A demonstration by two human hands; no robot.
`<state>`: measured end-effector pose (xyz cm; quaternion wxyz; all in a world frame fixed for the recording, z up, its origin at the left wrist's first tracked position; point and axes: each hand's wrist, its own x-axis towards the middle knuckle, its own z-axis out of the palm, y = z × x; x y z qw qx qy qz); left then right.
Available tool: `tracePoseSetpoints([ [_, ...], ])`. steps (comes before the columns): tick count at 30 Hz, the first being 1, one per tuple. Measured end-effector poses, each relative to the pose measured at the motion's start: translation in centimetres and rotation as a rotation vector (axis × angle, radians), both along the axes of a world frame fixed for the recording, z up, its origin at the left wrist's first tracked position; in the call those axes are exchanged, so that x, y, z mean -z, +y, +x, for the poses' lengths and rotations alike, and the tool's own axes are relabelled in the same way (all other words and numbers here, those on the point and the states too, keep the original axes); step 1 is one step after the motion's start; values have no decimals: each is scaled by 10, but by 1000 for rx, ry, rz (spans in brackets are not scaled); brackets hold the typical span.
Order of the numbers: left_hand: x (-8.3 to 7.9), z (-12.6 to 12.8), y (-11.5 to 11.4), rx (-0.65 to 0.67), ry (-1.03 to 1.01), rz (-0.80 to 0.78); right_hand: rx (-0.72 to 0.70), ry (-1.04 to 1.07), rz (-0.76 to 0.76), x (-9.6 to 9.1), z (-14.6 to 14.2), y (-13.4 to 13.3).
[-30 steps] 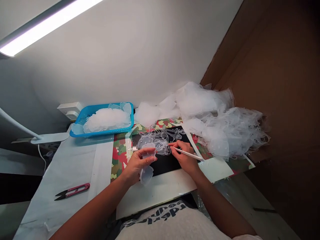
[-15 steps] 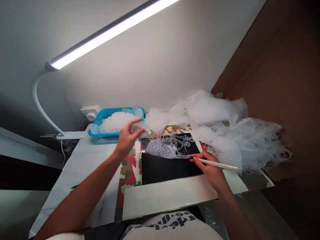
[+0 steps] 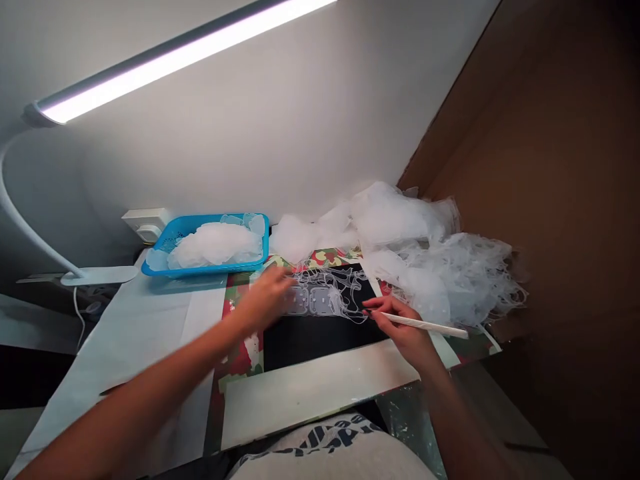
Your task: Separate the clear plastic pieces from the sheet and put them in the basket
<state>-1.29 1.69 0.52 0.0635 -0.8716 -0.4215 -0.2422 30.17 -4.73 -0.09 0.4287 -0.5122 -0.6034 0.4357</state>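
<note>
My right hand (image 3: 400, 325) is closed round a slim white pen-like tool (image 3: 433, 325), whose dark working end is mostly hidden by the fingers. It is at the right end of a translucent sheet (image 3: 323, 301) with rounded panels and loose, curling strips. That sheet lies on a black mat (image 3: 315, 340). My left hand (image 3: 270, 293) reaches over the sheet's left end, smeared by motion. Whether its fingers hold or touch the sheet cannot be made out.
A blue plastic basket (image 3: 265, 243) holds a heap of thin translucent pieces (image 3: 215, 243) at the back left. Piles of white filmy sheets and tangled strips (image 3: 465, 277) fill the back right. A white board (image 3: 320, 390) lies along the front. A lit lamp (image 3: 190, 60) hangs above.
My left hand has come away from the basket's edge and down to the sheet's left end. The small translucent piece at its fingers no longer shows. The view has shifted; my right hand keeps the tool.
</note>
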Motion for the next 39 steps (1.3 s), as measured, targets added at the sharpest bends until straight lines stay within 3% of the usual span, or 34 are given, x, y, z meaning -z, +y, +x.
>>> tracePoseSetpoints([
  [3, 38, 37, -50, 106, 58, -61, -324, -107, 103, -12, -33, 16],
  [6, 57, 47, -68, 95, 52, -91, -535, -338, 243, -9, -52, 36],
  [8, 61, 44, -69, 79, 35, -106, -457, -539, 292, -4, -47, 47],
  [10, 62, 41, -67, 70, 21, -124, -235, -694, 278, 0, -33, 52],
  [12, 62, 41, -66, 61, 12, -138, -63, -750, 264, -1, -20, 52],
  [13, 62, 41, -67, 56, 10, -145, -45, -745, 274, -2, -17, 51],
  [15, 63, 43, -67, 49, 7, -160, -140, -678, 325, -5, -19, 48],
  [19, 64, 45, -68, 42, 11, -182, -507, -455, 329, 0, -36, 49],
  [21, 64, 44, -68, 42, 11, -192, -581, -408, 312, 8, -41, 52],
  [28, 59, 44, -70, 30, -18, -216, -604, -415, 342, 25, -43, 57],
  [39, 60, 43, -70, 50, -104, -277, -633, -474, 417, 32, -41, 58],
])
